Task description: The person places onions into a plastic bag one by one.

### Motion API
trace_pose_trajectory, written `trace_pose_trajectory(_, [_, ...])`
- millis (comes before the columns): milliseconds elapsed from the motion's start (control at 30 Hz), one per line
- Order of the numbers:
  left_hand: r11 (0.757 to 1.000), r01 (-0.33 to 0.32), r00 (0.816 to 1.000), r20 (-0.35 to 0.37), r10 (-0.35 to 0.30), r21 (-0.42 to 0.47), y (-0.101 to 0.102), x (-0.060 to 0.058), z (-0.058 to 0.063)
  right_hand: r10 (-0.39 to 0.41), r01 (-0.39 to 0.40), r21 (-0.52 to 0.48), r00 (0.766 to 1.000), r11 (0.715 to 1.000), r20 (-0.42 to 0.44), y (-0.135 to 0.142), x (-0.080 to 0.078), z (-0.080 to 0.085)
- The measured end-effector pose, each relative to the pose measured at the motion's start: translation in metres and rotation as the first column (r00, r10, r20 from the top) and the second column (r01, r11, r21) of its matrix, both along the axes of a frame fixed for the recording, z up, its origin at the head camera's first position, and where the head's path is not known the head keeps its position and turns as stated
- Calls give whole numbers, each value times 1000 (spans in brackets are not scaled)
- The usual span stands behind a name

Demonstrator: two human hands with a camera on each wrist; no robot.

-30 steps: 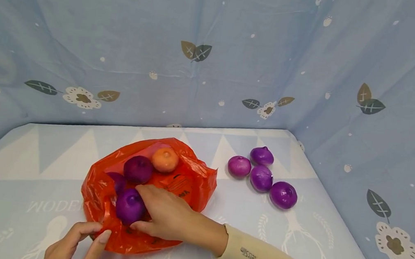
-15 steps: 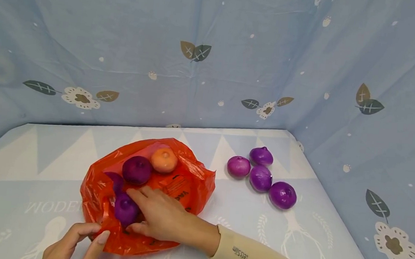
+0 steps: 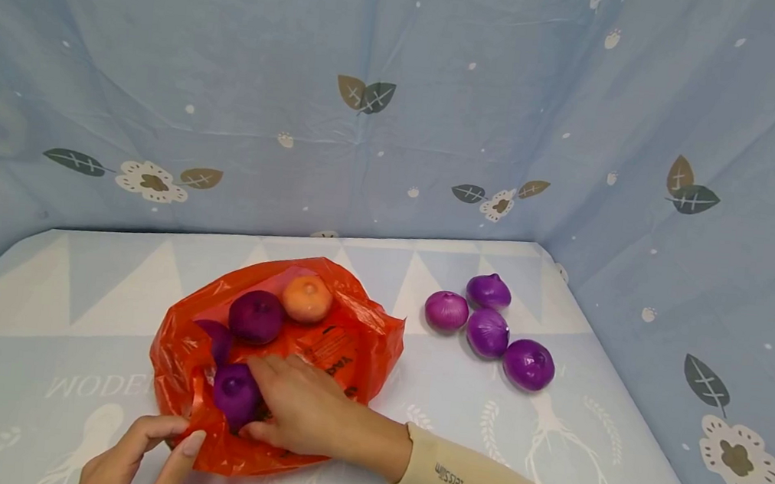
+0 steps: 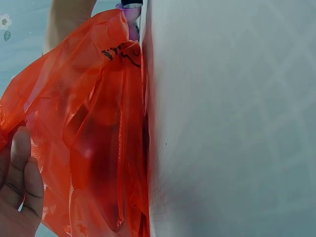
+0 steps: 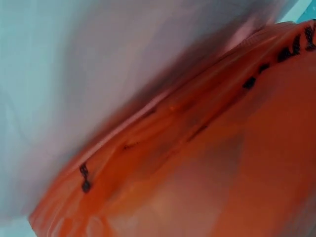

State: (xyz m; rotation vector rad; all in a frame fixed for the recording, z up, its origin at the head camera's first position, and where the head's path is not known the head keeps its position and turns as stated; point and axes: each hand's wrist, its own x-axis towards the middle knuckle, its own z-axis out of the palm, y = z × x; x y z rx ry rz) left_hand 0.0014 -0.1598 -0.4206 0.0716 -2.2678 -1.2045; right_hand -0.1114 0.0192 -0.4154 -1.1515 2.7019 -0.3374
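In the head view a red plastic bag [image 3: 379,333] lies with its mouth spread wide on the table. My left hand [image 3: 133,458] pinches the bag's near left rim between thumb and forefinger. Inside the bag my right hand [image 3: 300,407] holds a purple onion [image 3: 236,394] between thumb and fingers; part of its right side is hidden by the hand. Behind it lie a darker purple onion [image 3: 256,317], a partly covered purple one [image 3: 215,338] and a round orange item [image 3: 307,299]. The left wrist view shows the left fingers [image 4: 22,173] against the crumpled red plastic.
Several purple onions [image 3: 488,333] sit in a cluster at the table's right, beyond the right forearm. A pale patterned cloth covers the table [image 3: 25,349]. Blue curtains [image 3: 273,47] hang behind and on the right side.
My right hand has shifted slightly left and lower with the purple onion, which sits deeper in the bag. The left hand keeps its place on the rim.
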Motion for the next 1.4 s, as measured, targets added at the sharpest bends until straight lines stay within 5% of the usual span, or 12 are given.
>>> trace_pose_trajectory(433, [1000, 10, 1000, -15, -10, 1, -1, 0, 1, -26, 31, -136, 999, 990, 40, 36, 11, 31])
trace_pose_trajectory(667, [1000, 22, 999, -23, -21, 8, -3, 0, -1, -39, 90, -318, 986, 944, 165, 77, 29, 54])
trace_pose_trajectory(833, [1000, 23, 999, -28, -23, 10, -2, -1, 0, -69, 124, -354, 984, 927, 166, 105, 38, 62])
trace_pose_trajectory(1100, [1000, 16, 999, -28, -16, 7, -2, 0, -1, -145, 189, -319, 977, 929, 158, 142, 43, 69])
trace_pose_trajectory(1300, [1000, -1, 1000, 1, 1, 4, -2, 0, 2, -237, 260, -397, 966, 880, 107, 168, 45, 72])
trace_pose_trajectory(1400, [1000, 5, 1000, -6, -5, 3, -1, 0, 1, -354, 349, -392, 933, 851, 63, 184, 45, 72])
